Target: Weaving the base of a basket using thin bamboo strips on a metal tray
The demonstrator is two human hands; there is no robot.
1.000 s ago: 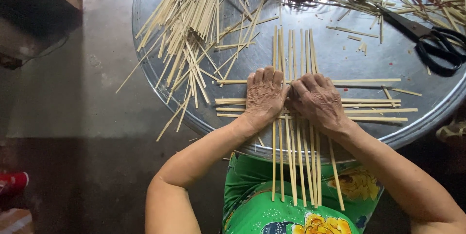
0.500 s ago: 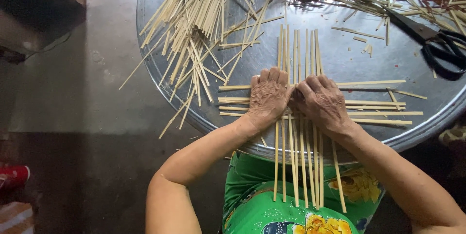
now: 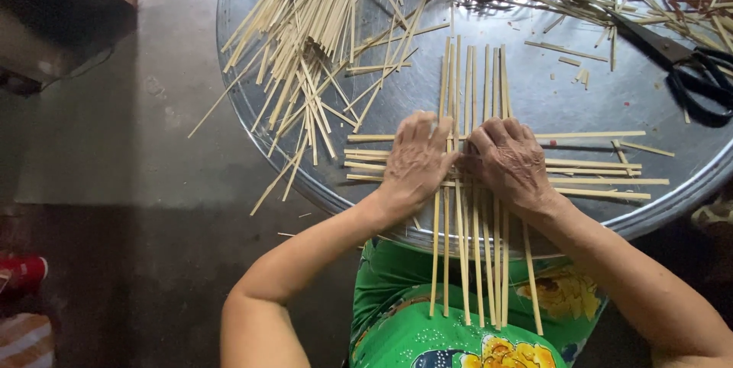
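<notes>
Round metal tray held everything; loose pile of strips lay upper left, black scissors far right. Woven strips sat mid-tray, approx. crosswise, pale, flat, thin, near ends overhanging the rim toward the lap. Left hand & right hand pressed flat on the crossing, fingers together. Best kept even pressure so the weave stayed tight & square.

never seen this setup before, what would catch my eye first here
First, the left hand and right hand, pressed flat side by side on a grid of crossed bamboo strips at the near edge of a round metal tray. Next, the loose pile of strips at the tray's far left, and black scissors at its right edge.
</notes>
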